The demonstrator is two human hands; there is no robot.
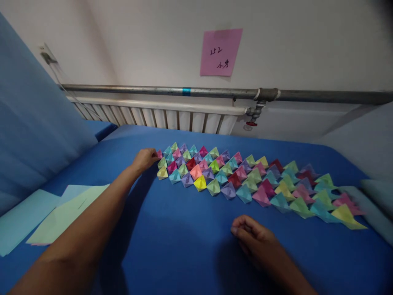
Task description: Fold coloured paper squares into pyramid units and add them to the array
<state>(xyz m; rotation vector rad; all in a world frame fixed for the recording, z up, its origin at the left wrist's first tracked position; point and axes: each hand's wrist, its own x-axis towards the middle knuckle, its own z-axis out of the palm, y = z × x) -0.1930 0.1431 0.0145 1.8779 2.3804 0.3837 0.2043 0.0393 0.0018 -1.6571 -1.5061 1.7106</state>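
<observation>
Rows of small folded paper boats in pink, green, blue, purple, red and yellow lie close together, like the bright yellow boat (pixel 200 183) at the front edge. My left hand (pixel 145 159) reaches to the left end of the rows, its fingertips pinched on a pink paper boat (pixel 159 154). Part of that boat is covered by the fingers. Nearer to me, my right hand (pixel 253 237) rests over the blue surface with its fingers curled in and nothing visible in them. It is apart from the boats.
Loose sheets of green paper (pixel 72 213) and light blue paper (pixel 26 217) lie at the left on the blue surface (pixel 172 246). Behind stand a white radiator (pixel 184 121) and a metal pipe (pixel 138 89) with a red valve (pixel 251 123). A blue curtain (pixel 33 110) hangs at the left.
</observation>
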